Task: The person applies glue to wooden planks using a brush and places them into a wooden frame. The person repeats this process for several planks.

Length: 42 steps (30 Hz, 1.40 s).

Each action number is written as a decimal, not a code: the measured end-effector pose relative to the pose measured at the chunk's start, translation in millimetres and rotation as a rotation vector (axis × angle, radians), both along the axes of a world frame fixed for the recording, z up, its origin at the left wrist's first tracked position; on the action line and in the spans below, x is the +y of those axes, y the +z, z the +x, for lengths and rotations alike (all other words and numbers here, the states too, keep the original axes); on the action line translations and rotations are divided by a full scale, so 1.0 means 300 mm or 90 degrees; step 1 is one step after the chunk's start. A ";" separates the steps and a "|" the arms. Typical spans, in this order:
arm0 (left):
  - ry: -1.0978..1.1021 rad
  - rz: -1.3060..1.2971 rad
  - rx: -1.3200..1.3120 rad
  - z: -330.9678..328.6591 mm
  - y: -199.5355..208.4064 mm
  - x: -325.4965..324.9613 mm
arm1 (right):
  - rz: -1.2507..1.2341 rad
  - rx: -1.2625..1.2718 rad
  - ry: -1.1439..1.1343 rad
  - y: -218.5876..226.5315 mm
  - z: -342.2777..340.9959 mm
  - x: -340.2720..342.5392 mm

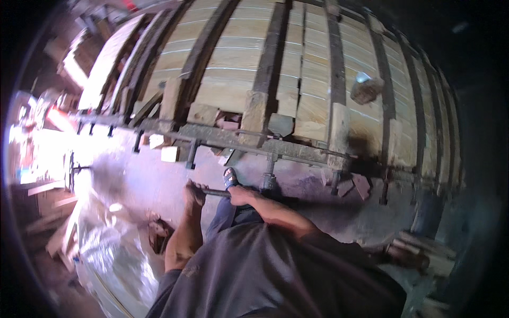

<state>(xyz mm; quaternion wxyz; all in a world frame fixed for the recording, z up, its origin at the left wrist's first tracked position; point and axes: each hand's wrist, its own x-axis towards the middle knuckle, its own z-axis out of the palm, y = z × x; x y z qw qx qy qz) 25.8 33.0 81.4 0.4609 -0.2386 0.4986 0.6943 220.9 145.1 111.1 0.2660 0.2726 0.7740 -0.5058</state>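
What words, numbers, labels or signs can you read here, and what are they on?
There are none I can read.
Wooden boards: no lettering shows.
Dark bar between left hand and right hand: none visible.
Shiny plastic sheet: too much glare to tell.
Bright far left: too blurred to tell.

Flr [140, 185] w/ wd pcs [361, 186].
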 end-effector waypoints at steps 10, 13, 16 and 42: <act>0.093 -0.056 0.110 0.109 0.233 -0.011 | -0.043 0.114 -0.024 0.036 0.048 -0.031; 0.045 -0.059 0.095 0.122 0.253 -0.017 | -0.039 0.088 0.014 0.069 0.057 -0.021; 0.009 -0.051 0.062 0.119 0.259 -0.039 | -0.036 0.091 0.038 0.070 0.054 -0.025; -0.081 -0.004 0.193 0.143 0.300 -0.072 | 0.007 0.174 -0.021 0.016 0.145 -0.020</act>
